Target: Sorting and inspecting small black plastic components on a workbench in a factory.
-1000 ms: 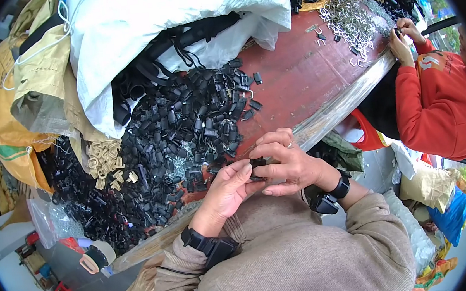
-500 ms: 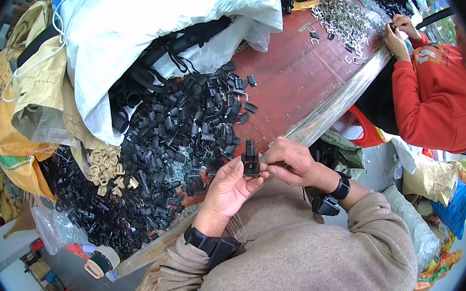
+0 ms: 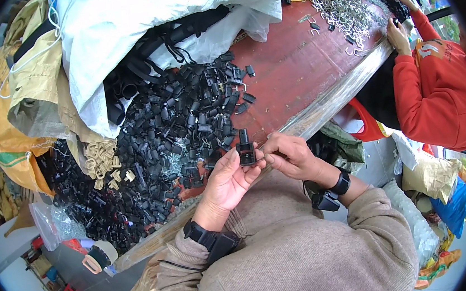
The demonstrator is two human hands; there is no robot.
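- Reddish-brown worktable (image 3: 294, 78) fills the view, heaped on its left half with small black plastic parts (image 3: 160, 147) that spill from under a white woven sack (image 3: 137, 25); yellow sacks (image 3: 9, 94) slump at the far left.
- Just above the near table edge, the left hand (image 3: 226, 178) is cupped palm-up, thumb and fingertips closed around the base of a small black plastic buckle (image 3: 245, 149).
- The buckle stands roughly upright, its long axis pointing away from the person toward the heap, the narrow end uppermost.
- From the right, the right hand (image 3: 289, 156) comes in, fingers pinched together with their tips touching the buckle's lower right side; whether they hold a second small piece cannot be told.
- Both hands meet on the buckle, left below it, right beside it.
- A cluster of beige plastic clips (image 3: 103, 163) lies in the heap's left part.
- Across the table, a person in a red sleeve (image 3: 435, 87) works at a pile of silver metal clips (image 3: 343, 6).
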